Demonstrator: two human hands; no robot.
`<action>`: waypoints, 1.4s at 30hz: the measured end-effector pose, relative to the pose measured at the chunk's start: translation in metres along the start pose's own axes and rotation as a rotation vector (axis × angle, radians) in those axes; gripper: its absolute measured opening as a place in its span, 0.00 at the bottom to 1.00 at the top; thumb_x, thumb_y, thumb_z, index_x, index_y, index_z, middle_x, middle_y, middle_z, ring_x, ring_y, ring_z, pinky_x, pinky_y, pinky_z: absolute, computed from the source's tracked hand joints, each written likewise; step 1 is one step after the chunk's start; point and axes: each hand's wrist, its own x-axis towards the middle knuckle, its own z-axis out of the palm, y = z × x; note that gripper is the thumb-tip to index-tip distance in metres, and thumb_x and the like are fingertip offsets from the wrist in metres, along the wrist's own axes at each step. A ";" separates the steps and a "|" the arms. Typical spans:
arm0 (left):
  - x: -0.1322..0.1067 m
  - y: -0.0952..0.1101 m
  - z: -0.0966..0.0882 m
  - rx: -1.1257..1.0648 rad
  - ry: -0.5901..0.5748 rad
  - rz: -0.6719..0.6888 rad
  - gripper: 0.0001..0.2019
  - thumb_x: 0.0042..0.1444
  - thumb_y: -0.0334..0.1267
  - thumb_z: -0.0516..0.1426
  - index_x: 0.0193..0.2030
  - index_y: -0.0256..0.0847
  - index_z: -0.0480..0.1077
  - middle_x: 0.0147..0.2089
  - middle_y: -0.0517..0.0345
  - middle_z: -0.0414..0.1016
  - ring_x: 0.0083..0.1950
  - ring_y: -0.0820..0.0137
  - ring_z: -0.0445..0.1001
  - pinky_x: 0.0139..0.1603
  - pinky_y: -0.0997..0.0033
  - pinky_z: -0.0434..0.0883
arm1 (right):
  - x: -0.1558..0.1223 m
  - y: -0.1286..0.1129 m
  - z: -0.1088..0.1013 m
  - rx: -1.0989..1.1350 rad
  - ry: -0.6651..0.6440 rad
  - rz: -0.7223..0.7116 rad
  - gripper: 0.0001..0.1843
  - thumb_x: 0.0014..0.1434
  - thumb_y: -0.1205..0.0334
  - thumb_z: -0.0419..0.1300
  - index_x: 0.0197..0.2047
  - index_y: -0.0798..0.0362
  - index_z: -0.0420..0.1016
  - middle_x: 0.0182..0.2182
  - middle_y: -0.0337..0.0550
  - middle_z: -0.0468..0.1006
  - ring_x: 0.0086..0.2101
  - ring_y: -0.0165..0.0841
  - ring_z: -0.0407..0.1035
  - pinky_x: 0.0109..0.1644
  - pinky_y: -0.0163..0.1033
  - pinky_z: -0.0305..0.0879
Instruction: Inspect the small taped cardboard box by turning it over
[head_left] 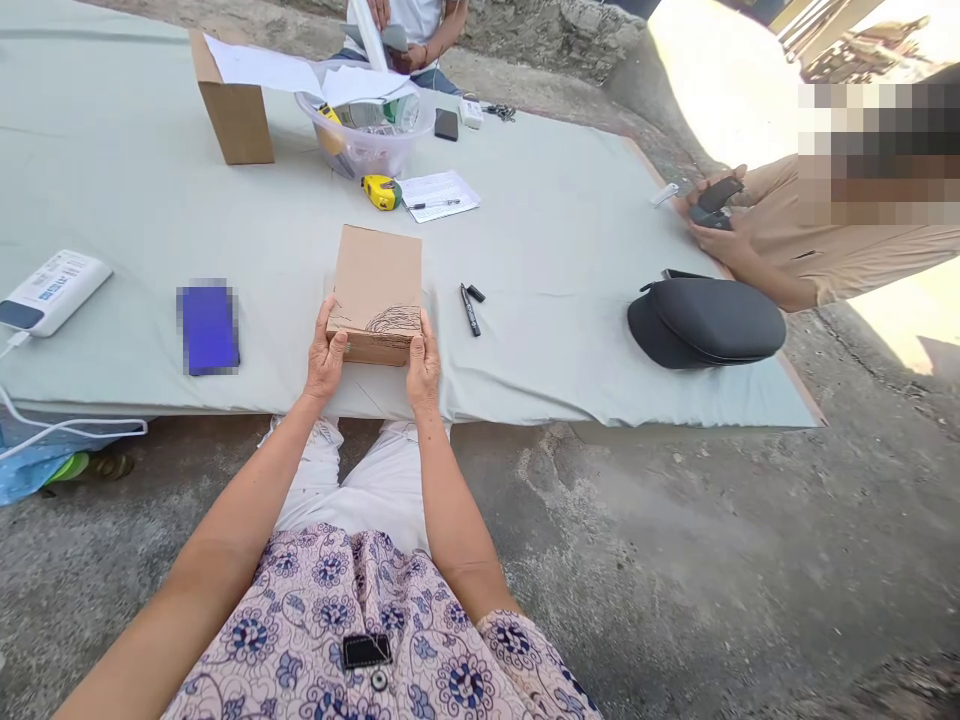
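Note:
A flat brown cardboard box [377, 285] with a line drawing on its near end lies on the grey-green sheet [547, 250] in front of me. My left hand [324, 355] grips its near left corner, thumb on top. My right hand [424, 362] holds the near right corner the same way. Just right of the box lie a black marker [469, 310] and its cap [475, 293].
On the sheet: a power bank [51, 291] with a white cable, a blurred blue object [208, 328], a standing cardboard box [234, 108], a plastic tub [366, 130], a yellow tape measure [381, 191], paper with a pen [441, 196], a black case [705, 321]. A person at the right holds a phone [716, 200]; another sits beyond.

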 end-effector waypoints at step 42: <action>0.003 0.133 -0.036 0.111 0.046 0.054 0.29 0.65 0.54 0.56 0.70 0.48 0.63 0.68 0.55 0.68 0.73 0.56 0.62 0.76 0.55 0.56 | -0.024 -0.104 -0.025 -0.106 -0.042 -0.257 0.37 0.67 0.35 0.49 0.70 0.47 0.62 0.66 0.48 0.68 0.67 0.47 0.59 0.68 0.53 0.64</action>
